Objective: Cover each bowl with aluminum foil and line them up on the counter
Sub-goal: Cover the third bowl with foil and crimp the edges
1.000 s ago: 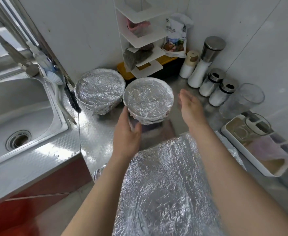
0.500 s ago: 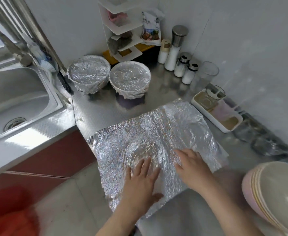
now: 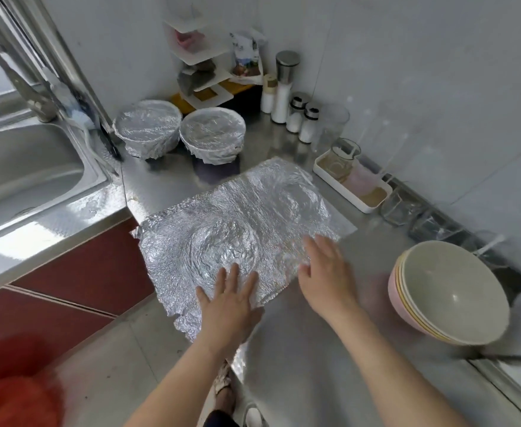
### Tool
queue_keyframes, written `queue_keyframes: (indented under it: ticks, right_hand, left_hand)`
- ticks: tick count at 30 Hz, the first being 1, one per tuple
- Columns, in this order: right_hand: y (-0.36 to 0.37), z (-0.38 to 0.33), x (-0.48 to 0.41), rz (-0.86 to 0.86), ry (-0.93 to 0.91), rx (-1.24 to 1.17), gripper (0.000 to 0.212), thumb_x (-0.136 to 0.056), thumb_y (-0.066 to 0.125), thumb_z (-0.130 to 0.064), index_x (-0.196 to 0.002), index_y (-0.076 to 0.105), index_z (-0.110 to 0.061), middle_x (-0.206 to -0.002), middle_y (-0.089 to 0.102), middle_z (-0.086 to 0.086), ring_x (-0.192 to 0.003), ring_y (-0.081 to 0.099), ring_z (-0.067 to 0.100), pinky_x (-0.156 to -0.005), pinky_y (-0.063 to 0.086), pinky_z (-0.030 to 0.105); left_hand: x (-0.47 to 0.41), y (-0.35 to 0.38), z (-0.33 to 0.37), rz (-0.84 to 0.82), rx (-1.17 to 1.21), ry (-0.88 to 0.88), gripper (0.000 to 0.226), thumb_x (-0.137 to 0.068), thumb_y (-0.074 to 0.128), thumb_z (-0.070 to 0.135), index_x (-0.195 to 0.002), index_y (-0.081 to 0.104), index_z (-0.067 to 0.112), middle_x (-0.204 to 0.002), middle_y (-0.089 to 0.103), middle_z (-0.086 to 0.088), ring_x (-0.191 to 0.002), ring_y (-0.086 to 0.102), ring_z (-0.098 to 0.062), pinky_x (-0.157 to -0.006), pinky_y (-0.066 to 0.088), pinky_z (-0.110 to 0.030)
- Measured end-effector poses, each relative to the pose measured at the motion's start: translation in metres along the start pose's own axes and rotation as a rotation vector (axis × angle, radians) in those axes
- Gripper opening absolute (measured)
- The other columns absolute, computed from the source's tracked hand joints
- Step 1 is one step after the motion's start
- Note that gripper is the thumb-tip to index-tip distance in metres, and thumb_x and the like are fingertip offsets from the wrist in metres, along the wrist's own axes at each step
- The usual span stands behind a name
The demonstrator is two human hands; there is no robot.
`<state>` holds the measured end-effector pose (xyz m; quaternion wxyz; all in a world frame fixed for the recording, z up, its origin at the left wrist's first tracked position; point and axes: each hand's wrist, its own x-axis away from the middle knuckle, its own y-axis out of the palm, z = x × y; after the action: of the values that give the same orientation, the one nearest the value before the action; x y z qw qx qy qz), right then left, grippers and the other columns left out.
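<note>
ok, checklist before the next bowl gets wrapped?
1. Foil sheet spread on the counter: ok. It is crinkled and its near corner overhangs the edge.
2. Left hand presses flat on the foil: ok.
3. Right hand open and holding nothing: ok. Whether it touches the foil: cannot tell.
4. Stack of bowls uncovered, beside the right hand: ok.
5. Covered bowl by the sink and second covered bowl side by side at the back: ok.
6. One foil sheet or several layered: cannot tell.
</note>
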<state>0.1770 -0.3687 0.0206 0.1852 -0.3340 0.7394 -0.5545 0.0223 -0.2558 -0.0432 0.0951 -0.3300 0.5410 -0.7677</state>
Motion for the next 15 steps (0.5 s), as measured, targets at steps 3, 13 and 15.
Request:
queue_keyframes:
  ticks: [3, 13, 15]
  right_hand:
    - [-0.039, 0.011, 0.016, 0.385, 0.031, 0.083, 0.053, -0.075, 0.06, -0.012, -0.128, 0.053, -0.013, -0.128, 0.052, 0.012, -0.117, 0.047, 0.036, -0.084, 0.046, 0.047]
    - [-0.055, 0.075, 0.049, 0.11, 0.486, 0.111, 0.037, -0.089, 0.05, -0.009, -0.123, 0.044, 0.003, -0.105, 0.063, 0.026, -0.092, 0.062, 0.042, -0.068, 0.046, 0.04]
    - [-0.061, 0.079, 0.051, 0.063, 0.453, 0.123, 0.02, -0.094, 0.046, -0.015, -0.109, 0.054, -0.003, -0.101, 0.067, 0.022, -0.096, 0.063, 0.039, -0.072, 0.045, 0.039]
  left_hand:
    - [-0.005, -0.006, 0.0, 0.025, 0.024, -0.042, 0.075, -0.093, 0.033, 0.067, -0.152, -0.007, 0.041, -0.16, -0.019, -0.002, -0.147, -0.013, -0.031, -0.111, -0.002, -0.069]
    - [-0.001, -0.052, 0.121, 0.188, 0.427, 0.16, 0.05, -0.087, 0.055, 0.027, -0.135, 0.053, 0.016, -0.14, 0.051, -0.013, -0.13, 0.046, -0.029, -0.106, 0.037, -0.035]
    - [0.002, -0.059, 0.168, 0.129, 0.581, 0.236, 0.042, -0.087, 0.05, 0.028, -0.124, 0.063, 0.017, -0.123, 0.065, -0.007, -0.116, 0.057, -0.024, -0.095, 0.042, -0.029]
